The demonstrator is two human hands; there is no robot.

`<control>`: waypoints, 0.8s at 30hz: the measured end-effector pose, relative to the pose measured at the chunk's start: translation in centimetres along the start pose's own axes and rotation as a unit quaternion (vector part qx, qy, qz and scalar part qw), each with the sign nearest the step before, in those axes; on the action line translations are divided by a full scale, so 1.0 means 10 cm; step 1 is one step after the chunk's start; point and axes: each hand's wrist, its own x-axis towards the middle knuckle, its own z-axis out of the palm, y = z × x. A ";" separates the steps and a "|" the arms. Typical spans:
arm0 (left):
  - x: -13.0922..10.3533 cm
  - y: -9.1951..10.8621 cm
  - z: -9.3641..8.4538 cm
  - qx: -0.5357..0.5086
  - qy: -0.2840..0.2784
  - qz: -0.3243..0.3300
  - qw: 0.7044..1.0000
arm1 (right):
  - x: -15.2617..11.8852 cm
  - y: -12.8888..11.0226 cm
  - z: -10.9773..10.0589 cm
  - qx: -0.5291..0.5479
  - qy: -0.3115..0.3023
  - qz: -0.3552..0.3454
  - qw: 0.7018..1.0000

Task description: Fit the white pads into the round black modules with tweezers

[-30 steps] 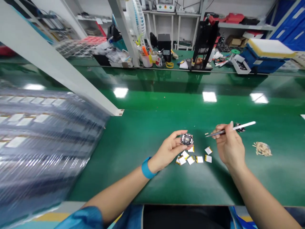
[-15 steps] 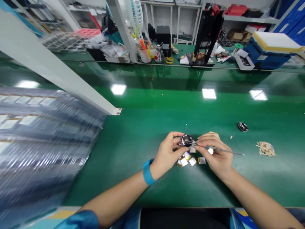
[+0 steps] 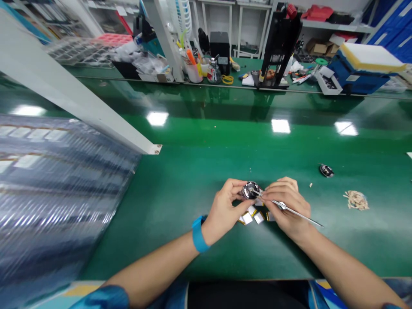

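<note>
My right grip, pinched on the tweezers, has come in from the right, so work now seems centred inside the round part, clasped by its rim in my left grip over the counter.

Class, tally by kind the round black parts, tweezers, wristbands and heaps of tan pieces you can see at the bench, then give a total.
Round black parts: 2 (one in the left hand, one on the green bench)
Tweezers: 1
Blue wristband: 1
Heap of tan pieces: 1
Total: 5
</note>
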 end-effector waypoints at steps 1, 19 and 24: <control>0.00 0.00 0.00 -0.001 0.002 0.001 1.000 | 0.00 0.01 -0.01 -0.002 0.007 0.001 1.000; -0.02 0.01 0.01 -0.003 0.014 0.005 1.000 | 0.03 0.00 -0.02 0.004 -0.017 -0.043 0.999; -0.02 0.00 0.00 -0.007 0.011 0.008 1.000 | -0.01 0.05 -0.01 -0.018 -0.034 -0.055 0.998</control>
